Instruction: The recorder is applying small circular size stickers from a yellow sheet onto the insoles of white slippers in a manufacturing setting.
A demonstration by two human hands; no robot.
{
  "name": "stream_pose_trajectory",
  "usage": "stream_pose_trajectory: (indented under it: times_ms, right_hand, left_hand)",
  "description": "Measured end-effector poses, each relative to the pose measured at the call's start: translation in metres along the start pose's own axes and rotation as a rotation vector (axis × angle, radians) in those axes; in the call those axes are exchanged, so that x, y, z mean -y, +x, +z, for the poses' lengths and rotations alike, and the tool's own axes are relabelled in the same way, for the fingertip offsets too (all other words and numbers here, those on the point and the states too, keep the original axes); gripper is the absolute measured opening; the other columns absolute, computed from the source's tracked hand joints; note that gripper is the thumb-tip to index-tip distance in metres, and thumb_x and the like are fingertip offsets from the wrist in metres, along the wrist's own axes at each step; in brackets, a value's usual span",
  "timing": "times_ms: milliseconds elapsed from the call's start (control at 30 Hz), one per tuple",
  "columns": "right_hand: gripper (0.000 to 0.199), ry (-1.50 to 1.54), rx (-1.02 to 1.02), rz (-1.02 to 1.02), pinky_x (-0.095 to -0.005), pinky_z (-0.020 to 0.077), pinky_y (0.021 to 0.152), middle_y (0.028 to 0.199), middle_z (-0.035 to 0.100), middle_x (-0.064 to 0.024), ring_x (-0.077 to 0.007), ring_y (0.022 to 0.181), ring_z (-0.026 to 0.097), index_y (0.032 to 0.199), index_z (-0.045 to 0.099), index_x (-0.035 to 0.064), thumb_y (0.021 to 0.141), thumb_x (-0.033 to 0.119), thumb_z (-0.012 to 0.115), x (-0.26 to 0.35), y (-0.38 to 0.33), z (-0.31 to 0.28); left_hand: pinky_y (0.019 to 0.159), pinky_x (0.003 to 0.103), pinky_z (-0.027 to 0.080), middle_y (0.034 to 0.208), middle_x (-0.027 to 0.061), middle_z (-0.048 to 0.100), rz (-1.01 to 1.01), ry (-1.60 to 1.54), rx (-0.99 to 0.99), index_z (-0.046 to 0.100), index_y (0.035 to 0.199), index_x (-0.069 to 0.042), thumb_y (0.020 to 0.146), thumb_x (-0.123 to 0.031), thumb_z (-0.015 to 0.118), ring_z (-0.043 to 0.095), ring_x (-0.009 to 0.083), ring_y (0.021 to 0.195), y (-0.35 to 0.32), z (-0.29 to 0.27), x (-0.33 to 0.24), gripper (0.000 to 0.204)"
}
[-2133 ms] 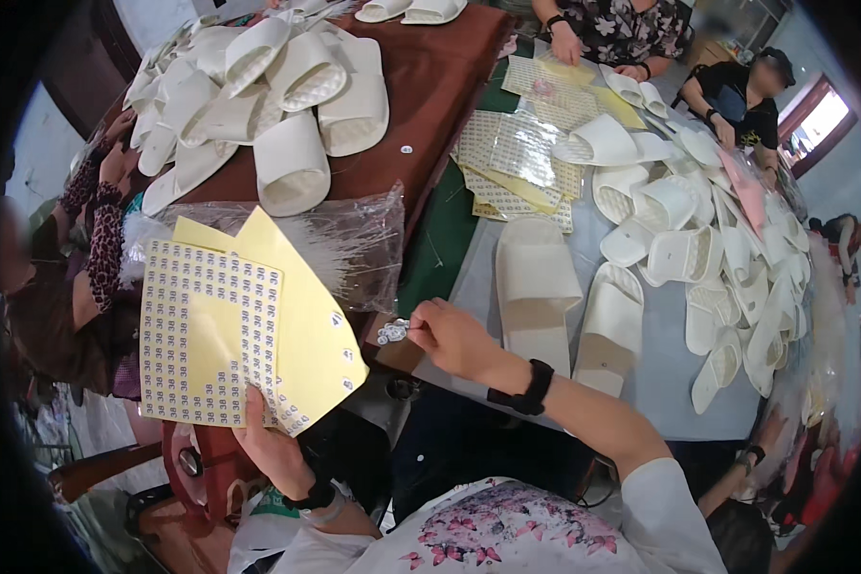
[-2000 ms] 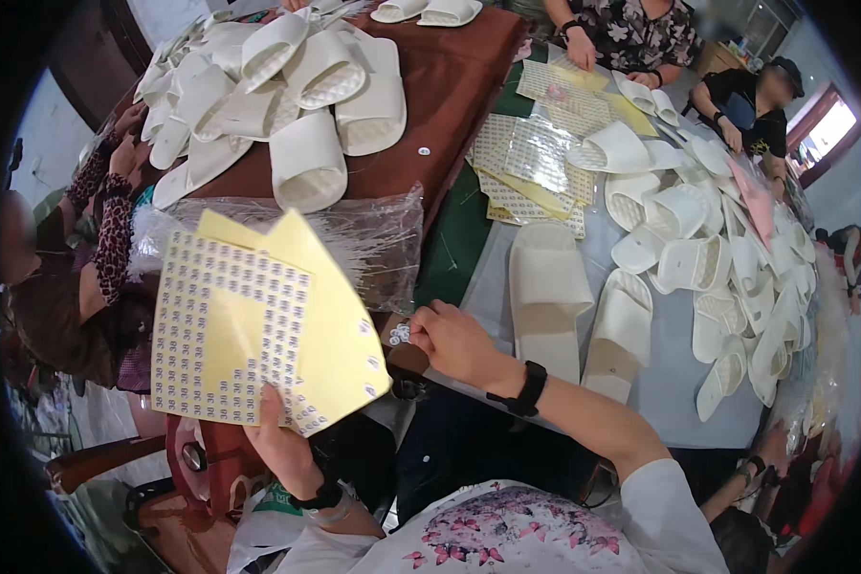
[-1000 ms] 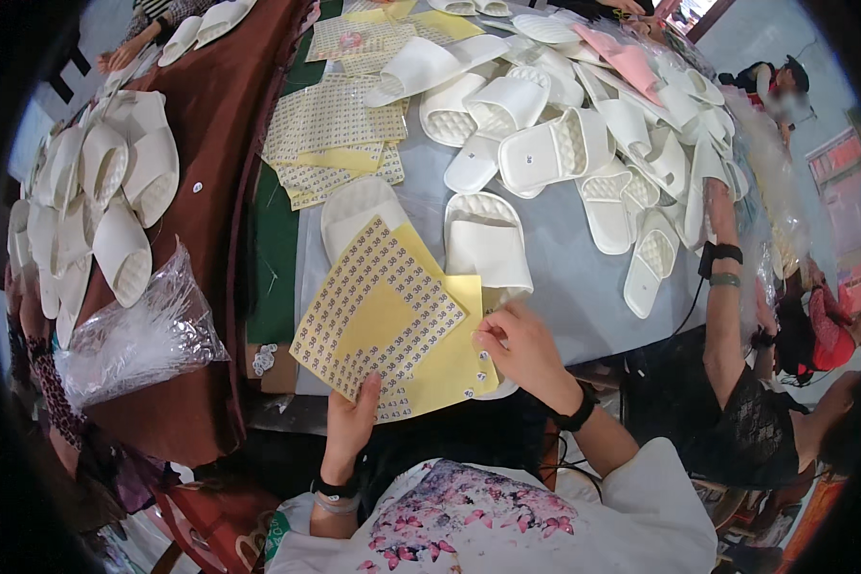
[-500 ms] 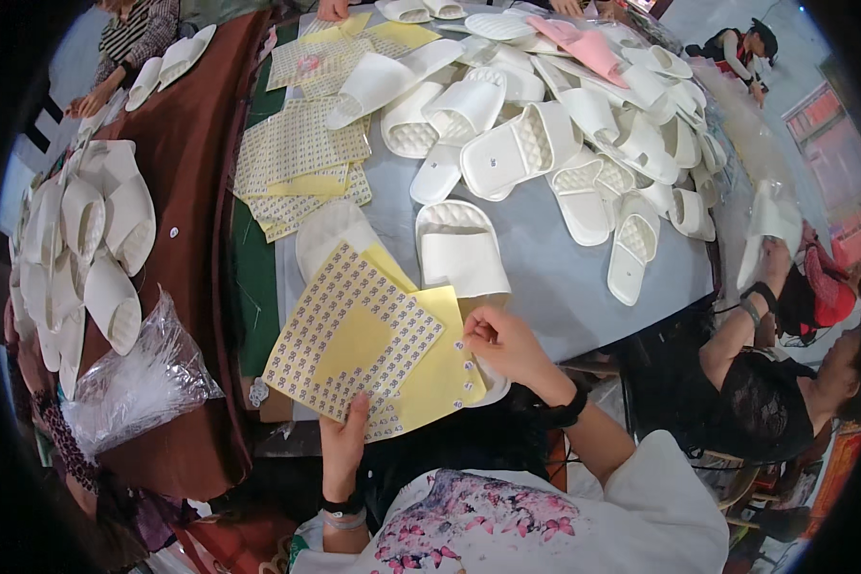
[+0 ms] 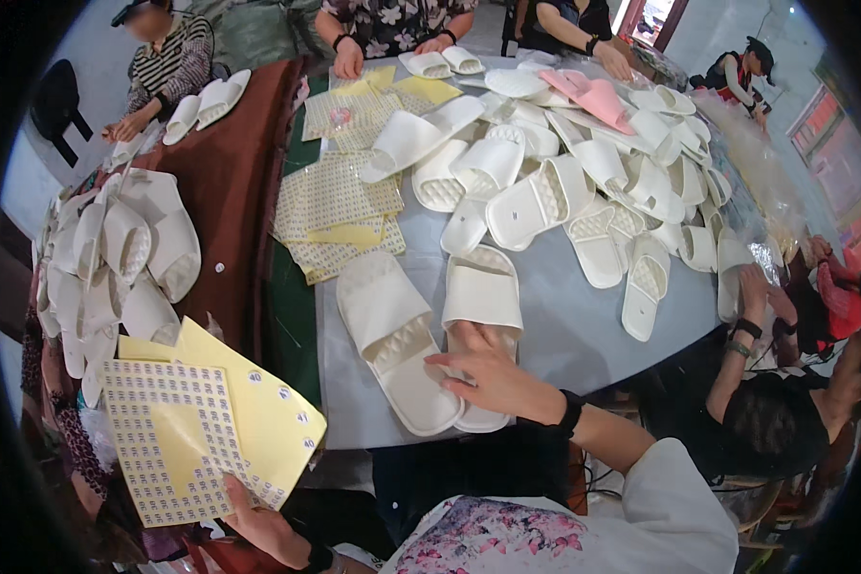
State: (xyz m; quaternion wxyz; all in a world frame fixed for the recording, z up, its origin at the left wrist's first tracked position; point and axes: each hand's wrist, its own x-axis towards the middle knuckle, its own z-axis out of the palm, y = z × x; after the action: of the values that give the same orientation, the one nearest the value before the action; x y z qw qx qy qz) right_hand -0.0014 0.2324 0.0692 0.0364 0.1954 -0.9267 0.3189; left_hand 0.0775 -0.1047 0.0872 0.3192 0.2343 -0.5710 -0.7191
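At the near edge of the grey tabletop, a pair of white slippers lies side by side, toe openings toward the person. The right hand is at this pair: some of its fingers reach in under the strap of the right slipper, while thumb and forefinger, slightly apart, extend over the edge of the left slipper. The hidden fingertips leave the state of that grip uncertain; I cannot tell whether it holds anything.

Lower left, off the tabletop, the left hand has its grip pinched on the bottom corner of a fan of yellow sticker sheets. The front sheet carries rows of small printed labels around a bare patch; another, behind it, shows a few round stickers along its right edge.

Beyond the pair, a large heap of white slippers spreads across the tabletop, with a pink piece on top. Overlapping label sheets lie left of the heap. Farther left, a brown cloth bears a single round sticker and a second slipper pile.
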Motion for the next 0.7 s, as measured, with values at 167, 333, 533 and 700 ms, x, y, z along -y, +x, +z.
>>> stream_pose_trajectory:
  times_ms: [167, 333, 533, 700]
  right_hand:
    - [0.054, 0.048, 0.085, 0.147, -0.048, 0.0246, 0.095, 0.121, 0.032, -0.0294, -0.0436, 0.114, 0.029, 0.121, 0.044, 0.0066, 0.076, 0.032, 0.059, -0.013, 0.032, 0.034]
    - [0.063, -0.066, -0.084, 0.193, -0.0472, 0.0292, 0.091, 0.116, 0.034, -0.028, -0.0402, 0.111, 0.034, 0.124, 0.034, 0.0015, 0.076, 0.032, 0.06, -0.023, 0.053, 0.064]
    - [0.069, 0.11, -0.163, 0.06, -0.0482, 0.018, 0.1, 0.124, 0.027, -0.032, -0.0437, 0.121, 0.021, 0.129, 0.026, -0.001, 0.077, 0.03, 0.059, -0.012, 0.035, 0.066]
    - [0.045, 0.208, 0.123, 0.384, -0.047, 0.0286, 0.09, 0.116, 0.037, -0.0263, -0.0383, 0.112, 0.033, 0.111, 0.044, -0.0017, 0.077, 0.023, 0.058, -0.015, 0.068, 0.04]
  left_hand:
    - [0.08, 0.03, 0.045, 0.118, 0.0165, 0.046, -0.088, -0.052, 0.129, 0.033, 0.125, 0.007, 0.083, -0.011, 0.052, 0.053, 0.0215, 0.095, -0.01, 0.013, 0.01, 0.049]
    - [0.074, 0.041, 0.044, 0.099, 0.0246, 0.056, 0.44, 0.599, 0.352, 0.057, 0.105, 0.003, 0.076, 0.012, 0.041, 0.053, 0.0382, 0.087, -0.02, 0.014, 0.025, 0.034]
    - [0.064, 0.025, 0.041, 0.1, 0.0079, 0.055, -0.248, -0.046, 0.288, 0.049, 0.112, 0.007, 0.081, -0.011, 0.059, 0.051, 0.0131, 0.08, -0.043, 0.056, 0.006, 0.037]
    - [0.068, 0.027, 0.042, 0.105, 0.0119, 0.053, -0.275, 0.015, 0.361, 0.046, 0.114, 0.008, 0.08, -0.011, 0.06, 0.052, 0.0171, 0.083, -0.051, 0.08, 0.002, 0.041]
